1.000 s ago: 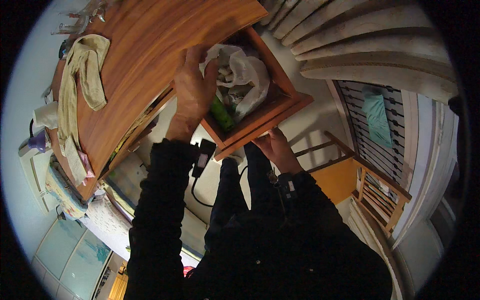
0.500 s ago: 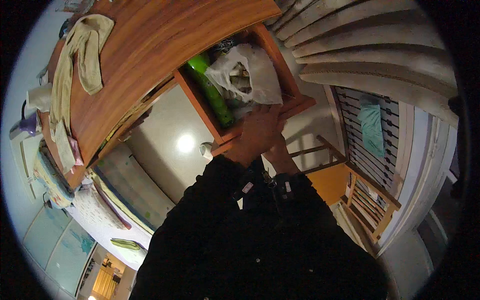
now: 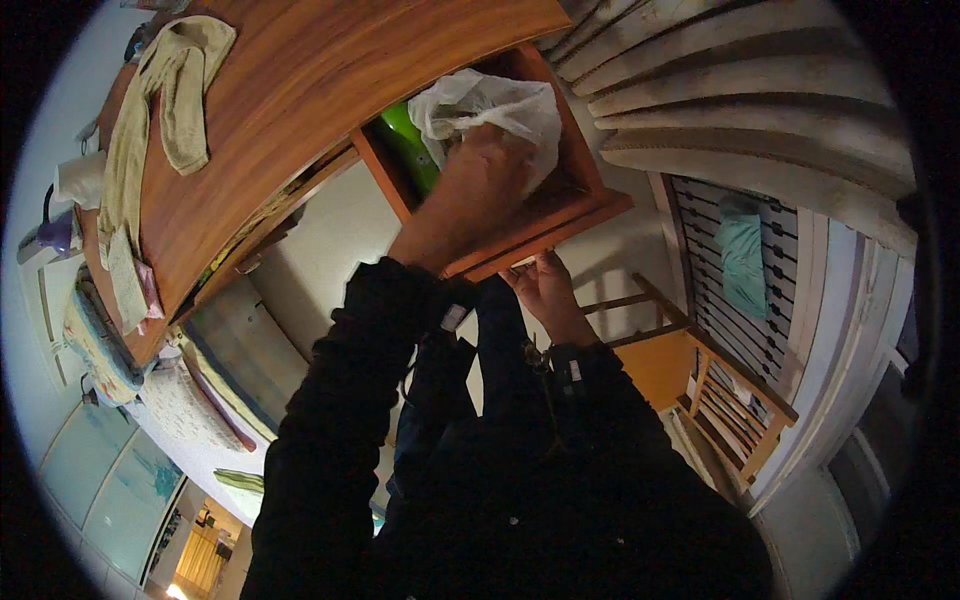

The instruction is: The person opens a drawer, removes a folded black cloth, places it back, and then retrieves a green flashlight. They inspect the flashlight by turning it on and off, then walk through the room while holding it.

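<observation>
A reddish-brown wooden drawer (image 3: 578, 222) stands pulled out from beneath the desk. Inside it lie a crumpled white plastic bag (image 3: 545, 110) and a shiny green object (image 3: 405, 130), long and rounded, partly covered by my arm. My left hand (image 3: 485, 170) reaches over the drawer's front into the bag's mouth, and its fingertips are hidden there and blurred. Below the drawer front, my right hand (image 3: 545, 295) is closed at its lower edge, thumb and fingers gripping the drawer front; a small pale spot shows beside the fingers.
The curved desk top (image 3: 330, 90) carries a beige cloth (image 3: 180, 90) on its left. Grey-beige curtains (image 3: 740, 100) hang at the right, above a barred window (image 3: 700, 225) with a teal cloth. A wooden chair (image 3: 745, 400) stands at right; bedding (image 3: 195, 405) lies lower left.
My left hand has moved from the drawer front up into the bag, which has shifted toward the drawer's back. My right hand stays at the front, now uncovered.
</observation>
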Tool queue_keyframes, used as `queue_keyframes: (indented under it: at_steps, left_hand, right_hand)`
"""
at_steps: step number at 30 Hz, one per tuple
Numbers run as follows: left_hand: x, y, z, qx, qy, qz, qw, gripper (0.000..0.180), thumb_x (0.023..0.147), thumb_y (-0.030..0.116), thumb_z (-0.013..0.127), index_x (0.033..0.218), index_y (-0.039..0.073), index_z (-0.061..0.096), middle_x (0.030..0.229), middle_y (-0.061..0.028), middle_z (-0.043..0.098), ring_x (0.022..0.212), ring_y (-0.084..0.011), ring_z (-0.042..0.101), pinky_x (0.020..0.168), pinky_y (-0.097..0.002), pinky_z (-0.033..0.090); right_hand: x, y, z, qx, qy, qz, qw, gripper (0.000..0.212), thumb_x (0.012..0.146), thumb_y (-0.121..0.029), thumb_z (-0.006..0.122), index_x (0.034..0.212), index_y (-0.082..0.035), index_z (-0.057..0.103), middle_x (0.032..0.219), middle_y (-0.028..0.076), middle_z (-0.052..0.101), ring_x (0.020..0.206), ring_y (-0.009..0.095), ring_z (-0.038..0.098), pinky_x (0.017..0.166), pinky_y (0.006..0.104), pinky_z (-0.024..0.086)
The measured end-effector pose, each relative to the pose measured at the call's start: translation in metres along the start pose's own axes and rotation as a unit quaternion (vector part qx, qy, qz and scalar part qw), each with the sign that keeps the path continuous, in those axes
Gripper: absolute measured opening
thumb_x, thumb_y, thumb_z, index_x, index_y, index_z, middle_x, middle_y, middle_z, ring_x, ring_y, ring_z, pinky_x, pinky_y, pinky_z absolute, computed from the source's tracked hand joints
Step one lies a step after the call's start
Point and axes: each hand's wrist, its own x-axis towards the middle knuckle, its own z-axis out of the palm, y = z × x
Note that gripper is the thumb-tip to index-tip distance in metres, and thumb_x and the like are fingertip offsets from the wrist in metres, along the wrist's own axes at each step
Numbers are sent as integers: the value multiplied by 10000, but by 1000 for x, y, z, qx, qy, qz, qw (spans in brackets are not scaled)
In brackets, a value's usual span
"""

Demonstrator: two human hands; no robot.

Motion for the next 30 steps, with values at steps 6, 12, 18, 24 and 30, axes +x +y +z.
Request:
queue_keyframes:
  at_steps: [6,12,18,24,30]
  left_hand:
    - [-25,-15,-37,-96,8,-188,977,155,848,100,539,933,-13,602,957,-221,621,868,-431,602,734,-447,500]
    - [-54,-3,0,-113,85,-282,949,400,801,103,604,1160,-33,491,1154,-296,530,1080,-476,503,899,-495,436]
    - [-61,7,45,-214,170,-398,875,699,786,187,637,1354,-70,321,1294,-305,451,1224,-487,402,1044,-475,345]
    - [-44,5,40,-271,203,-518,785,693,768,244,669,1312,-79,386,1225,-275,534,1137,-391,527,959,-414,425]
    - [-37,-9,24,-304,86,-575,755,579,724,318,738,1153,-44,593,1079,-192,653,1007,-307,629,854,-385,479]
  right_hand:
    - [-2,-1,0,29,28,10,999,361,962,-293,557,1272,-120,498,1251,77,546,1185,239,519,1010,462,466]
    - [-1,-1,3,49,37,17,998,308,982,-239,522,1259,-106,505,1227,72,564,1166,238,540,1017,475,456]
    - [-2,-3,8,42,54,12,998,312,960,-194,553,1252,-94,509,1220,68,580,1152,237,556,1039,488,433]
    - [1,-1,1,37,12,13,999,377,935,-220,595,1277,-97,492,1269,67,555,1204,239,519,1086,504,376]
    - [1,-1,-1,19,-3,17,1000,430,923,-280,619,1290,-104,479,1266,56,554,1217,241,509,1108,500,353]
